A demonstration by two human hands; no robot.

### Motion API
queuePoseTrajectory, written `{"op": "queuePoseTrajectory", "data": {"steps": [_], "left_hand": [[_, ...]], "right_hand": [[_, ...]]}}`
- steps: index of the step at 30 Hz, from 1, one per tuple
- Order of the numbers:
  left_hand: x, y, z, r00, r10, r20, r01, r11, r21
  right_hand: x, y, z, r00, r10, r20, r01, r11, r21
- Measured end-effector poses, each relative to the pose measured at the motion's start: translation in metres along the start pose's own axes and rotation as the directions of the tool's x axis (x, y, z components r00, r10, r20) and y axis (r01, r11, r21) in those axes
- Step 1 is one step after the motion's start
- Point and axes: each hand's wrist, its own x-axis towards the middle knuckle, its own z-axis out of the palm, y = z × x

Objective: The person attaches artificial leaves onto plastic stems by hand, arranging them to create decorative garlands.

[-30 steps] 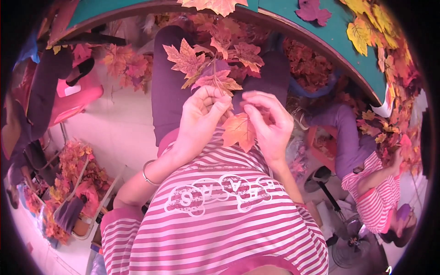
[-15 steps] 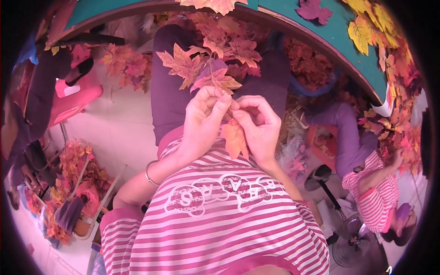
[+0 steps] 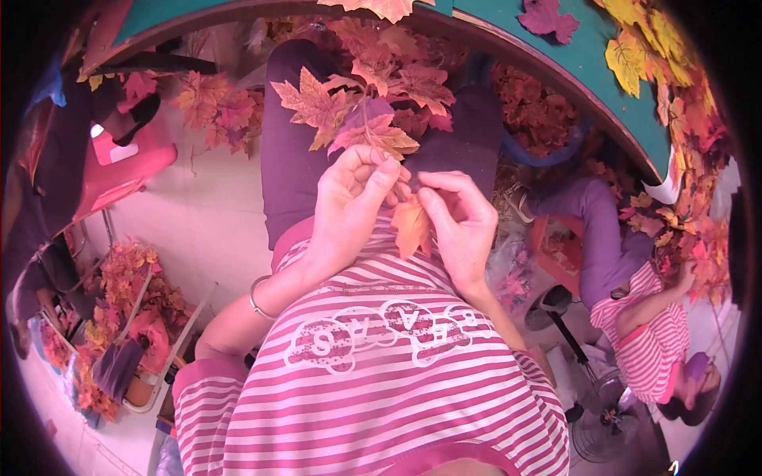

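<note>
My left hand is closed, thumb against fingers, on the stem end of an artificial maple leaf branch. Its pink, orange and purple leaves spread away from me over my dark trousers. A small orange leaf hangs just below the fingertips, between both hands; its point of attachment is hidden. Close beside that leaf is my right hand, thumb and forefinger slightly apart, with nothing visible gripped between them. Whether the thumb touches the leaf's edge I cannot tell.
A green-topped table curves across the far side, with yellow leaves and a purple leaf on it. A co-worker in a striped shirt sits at right, near a fan. Leaf heaps and a pink stool stand left.
My right hand has drawn slightly right and its thumb and forefinger have parted. The small orange leaf has shifted up a little. My left hand keeps its hold on the branch.
</note>
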Motion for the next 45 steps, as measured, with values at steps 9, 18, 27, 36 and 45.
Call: {"op": "queuePoseTrajectory", "data": {"steps": [9, 18, 27, 36, 45], "left_hand": [[0.004, 0.007, 0.004, 0.999, 0.006, -0.048, -0.006, 1.0, 0.008], [0.006, 0.009, 0.007, 0.996, 0.025, -0.09, -0.024, 1.0, 0.012], [0.003, 0.003, 0.012, 0.993, 0.053, -0.108, -0.053, 0.999, 0.004], [0.002, -0.001, 0.01, 0.994, 0.023, -0.106, -0.027, 0.999, -0.032], [0.006, -0.016, 0.004, 1.0, 0.007, -0.019, -0.006, 1.0, 0.014]], "right_hand": [[0.008, -0.016, 0.009, 0.994, -0.102, 0.026, 0.103, 0.994, -0.027], [0.014, -0.013, 0.01, 0.995, -0.088, 0.038, 0.088, 0.996, -0.006], [0.013, -0.016, 0.008, 0.998, -0.065, 0.029, 0.066, 0.996, -0.055], [0.014, -0.012, 0.006, 0.999, -0.048, 0.022, 0.049, 0.997, -0.055], [0.027, -0.025, -0.011, 0.963, -0.254, 0.095, 0.271, 0.913, -0.306]]}}
